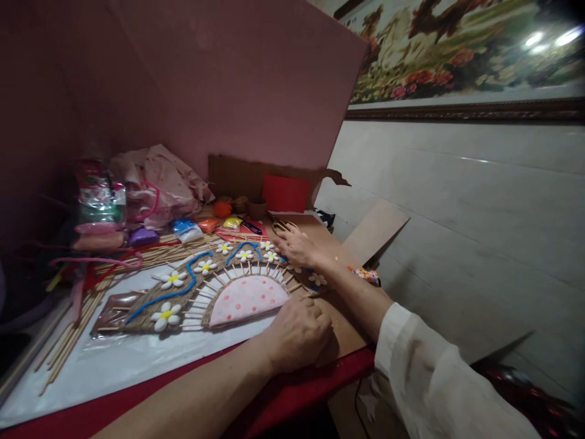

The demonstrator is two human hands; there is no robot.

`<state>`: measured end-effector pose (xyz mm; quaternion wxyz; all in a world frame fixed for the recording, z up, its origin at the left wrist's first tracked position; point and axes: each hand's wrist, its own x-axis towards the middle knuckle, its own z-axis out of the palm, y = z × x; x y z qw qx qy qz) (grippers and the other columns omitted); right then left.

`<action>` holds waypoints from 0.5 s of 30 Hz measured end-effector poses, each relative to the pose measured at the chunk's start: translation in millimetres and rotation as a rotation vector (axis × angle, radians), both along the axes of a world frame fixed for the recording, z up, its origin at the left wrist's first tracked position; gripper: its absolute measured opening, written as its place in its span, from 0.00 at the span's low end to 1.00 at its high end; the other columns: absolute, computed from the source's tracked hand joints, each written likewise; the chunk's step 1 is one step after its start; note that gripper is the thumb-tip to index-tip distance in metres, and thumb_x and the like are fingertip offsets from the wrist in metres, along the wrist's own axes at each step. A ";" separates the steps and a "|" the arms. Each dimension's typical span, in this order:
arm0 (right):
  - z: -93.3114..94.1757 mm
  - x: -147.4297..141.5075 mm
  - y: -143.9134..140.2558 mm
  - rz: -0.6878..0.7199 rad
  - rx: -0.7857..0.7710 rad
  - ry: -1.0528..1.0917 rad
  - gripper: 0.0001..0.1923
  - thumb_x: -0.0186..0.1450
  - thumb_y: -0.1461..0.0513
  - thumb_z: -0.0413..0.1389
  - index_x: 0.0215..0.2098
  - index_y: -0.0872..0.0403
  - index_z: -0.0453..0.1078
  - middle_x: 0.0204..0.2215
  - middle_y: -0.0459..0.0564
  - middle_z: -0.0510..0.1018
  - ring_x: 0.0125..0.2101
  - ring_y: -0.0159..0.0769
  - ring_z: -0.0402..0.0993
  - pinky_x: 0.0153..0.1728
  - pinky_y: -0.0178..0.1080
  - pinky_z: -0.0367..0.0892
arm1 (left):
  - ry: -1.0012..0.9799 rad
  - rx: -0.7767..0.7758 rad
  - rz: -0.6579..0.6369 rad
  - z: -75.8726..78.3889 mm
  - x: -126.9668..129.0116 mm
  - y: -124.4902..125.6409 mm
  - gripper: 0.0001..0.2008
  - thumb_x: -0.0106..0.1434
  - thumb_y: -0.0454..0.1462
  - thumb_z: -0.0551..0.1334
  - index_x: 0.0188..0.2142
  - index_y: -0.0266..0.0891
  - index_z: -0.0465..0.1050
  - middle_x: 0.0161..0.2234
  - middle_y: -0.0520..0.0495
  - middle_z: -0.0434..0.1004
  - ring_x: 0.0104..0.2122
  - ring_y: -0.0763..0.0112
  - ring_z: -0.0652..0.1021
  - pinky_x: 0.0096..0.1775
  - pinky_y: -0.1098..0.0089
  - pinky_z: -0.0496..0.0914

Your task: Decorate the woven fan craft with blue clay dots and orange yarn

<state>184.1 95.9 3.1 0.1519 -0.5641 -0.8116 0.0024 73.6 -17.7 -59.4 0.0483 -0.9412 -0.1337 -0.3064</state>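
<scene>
My right hand (297, 249) reaches forward over the far right of the table, its fingers closed at the gold handles of a pair of scissors (282, 226). Closer to me, my left hand (299, 332) rests curled by the right end of a fan-shaped craft piece (159, 299); whatever its fingers hold is hidden. The piece has a twine-wrapped band with white flowers (167, 316), a wavy blue strip (192, 277) and short wooden sticks. At its centre lies a pink, dotted half-circle (249, 297). My right forearm covers part of its right side.
Long thin sticks (61, 353) lie at the left. Bagged colored clay (185, 228), an orange ball (223, 208), a small pot (256, 209) and red paper (286, 193) stand behind. Brown cardboard (350, 326) lies under my arms, beside the tiled wall (457, 201).
</scene>
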 end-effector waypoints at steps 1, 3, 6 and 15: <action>-1.0 -0.5 -0.4 -0.003 -0.004 0.005 0.24 0.69 0.49 0.39 0.48 0.51 0.70 0.53 0.53 0.71 0.60 0.45 0.53 0.57 0.50 0.52 | 0.001 0.001 0.003 1.0 -0.2 -0.3 0.09 0.62 0.32 0.55 0.25 0.37 0.68 0.24 0.49 0.72 0.25 0.68 0.70 0.30 0.65 0.62; -0.8 0.8 -1.5 -0.016 -0.002 0.018 0.24 0.69 0.49 0.39 0.49 0.51 0.70 0.53 0.52 0.71 0.60 0.45 0.54 0.57 0.49 0.53 | -0.002 0.000 0.005 4.3 -1.2 -1.2 0.10 0.62 0.32 0.54 0.25 0.37 0.68 0.24 0.49 0.72 0.26 0.69 0.69 0.30 0.66 0.62; 6.3 10.3 -6.8 -0.052 0.045 0.055 0.29 0.69 0.47 0.36 0.51 0.54 0.69 0.55 0.54 0.69 0.62 0.46 0.50 0.57 0.50 0.52 | -0.010 -0.021 0.016 11.3 -3.7 -3.7 0.11 0.64 0.36 0.53 0.26 0.37 0.68 0.25 0.49 0.72 0.27 0.68 0.69 0.30 0.66 0.62; 11.3 53.4 -89.1 -0.055 0.262 0.587 0.31 0.67 0.44 0.38 0.37 0.54 0.76 0.45 0.54 0.77 0.52 0.43 0.67 0.54 0.46 0.60 | -0.023 -0.043 -0.134 15.1 -2.7 -12.5 0.10 0.65 0.39 0.52 0.37 0.34 0.68 0.33 0.45 0.74 0.33 0.66 0.73 0.35 0.66 0.64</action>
